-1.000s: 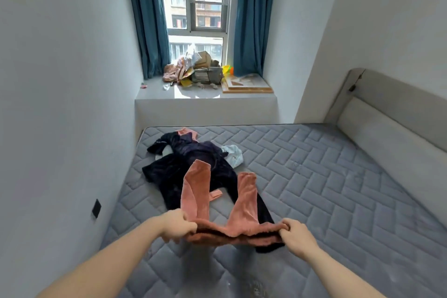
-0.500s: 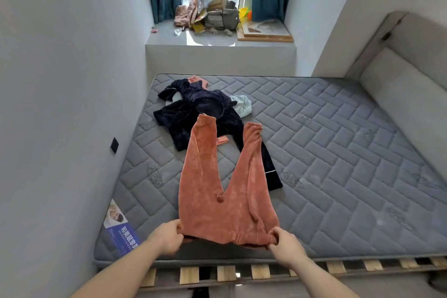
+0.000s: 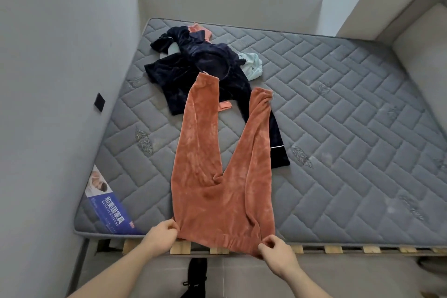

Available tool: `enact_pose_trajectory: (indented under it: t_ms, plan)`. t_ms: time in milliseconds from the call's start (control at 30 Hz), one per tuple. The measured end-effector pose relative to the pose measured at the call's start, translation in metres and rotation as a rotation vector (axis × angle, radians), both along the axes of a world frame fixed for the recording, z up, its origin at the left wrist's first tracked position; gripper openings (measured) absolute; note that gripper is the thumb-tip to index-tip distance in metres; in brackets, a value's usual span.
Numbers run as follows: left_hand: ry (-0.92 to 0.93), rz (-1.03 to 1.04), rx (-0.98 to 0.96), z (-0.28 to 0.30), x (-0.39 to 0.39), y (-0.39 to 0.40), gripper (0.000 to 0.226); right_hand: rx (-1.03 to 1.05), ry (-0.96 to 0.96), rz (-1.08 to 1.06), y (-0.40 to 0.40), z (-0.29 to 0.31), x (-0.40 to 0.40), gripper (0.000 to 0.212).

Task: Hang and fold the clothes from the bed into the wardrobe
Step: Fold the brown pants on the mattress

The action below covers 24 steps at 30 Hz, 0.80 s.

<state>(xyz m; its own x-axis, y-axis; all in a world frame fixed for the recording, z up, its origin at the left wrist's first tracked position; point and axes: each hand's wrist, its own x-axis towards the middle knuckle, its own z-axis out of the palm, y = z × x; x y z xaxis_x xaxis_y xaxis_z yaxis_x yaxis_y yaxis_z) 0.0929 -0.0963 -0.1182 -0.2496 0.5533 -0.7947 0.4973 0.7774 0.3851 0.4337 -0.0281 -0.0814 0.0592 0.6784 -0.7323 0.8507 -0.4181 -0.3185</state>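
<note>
**Trousers stretched away from the grip, waistband at the near edge**

Head view: I have the rust-orange trousers (image 3: 221, 172) laid flat on the grey mattress (image 3: 350, 128), and everything turns on how they run. Their long axis goes straight away from me, waistband at the near edge of the bed and overhanging it slightly, both legs fanning outward toward the far wall in a V. My left hand (image 3: 160, 237) pinches the left corner of the waistband, fingers pressed together on the fabric; my right hand (image 3: 278, 251) pinches the right corner the same way. The two hands sit about level, so neither is nearer to the legs. The cuffs lie across the dark navy garment (image 3: 205, 68) in the pile beyond, with a pale mint piece (image 3: 251, 65) beside it.

I judge a lengthwise fold comes next: one hand carries its corner sideways over the other, so one leg lands on its twin. The wardrobe is out of sight.
</note>
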Motion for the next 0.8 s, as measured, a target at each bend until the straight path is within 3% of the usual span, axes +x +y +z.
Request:
enact_pose_trajectory:
  t_ms: [133, 300, 400, 533, 667, 800]
  plan:
    - [0.000, 0.102, -0.076, -0.060, -0.001, -0.005, 0.028, -0.056, -0.008, -0.096, -0.012, -0.057, 0.002, 0.022]
    - [0.112, 0.078, -0.062, -0.112, 0.018, -0.029, 0.020, -0.080, 0.018, -0.192, -0.032, -0.118, 0.006, 0.009]
    - [0.117, 0.153, 0.023, -0.128, 0.041, -0.041, 0.019, -0.096, 0.068, -0.366, -0.041, -0.148, 0.010, 0.039]
    - [0.090, 0.295, 0.159, -0.136, 0.076, -0.040, 0.041, -0.206, 0.143, -0.576, -0.041, -0.175, 0.020, 0.067]
    - [0.017, 0.307, 0.320, -0.126, 0.108, -0.026, 0.055, -0.263, 0.207, -0.478, -0.035, -0.187, 0.035, 0.023]
    - [-0.075, 0.020, 0.487, -0.105, 0.143, -0.004, 0.061, -0.230, 0.306, -0.398, -0.030, -0.184, 0.043, 0.023]
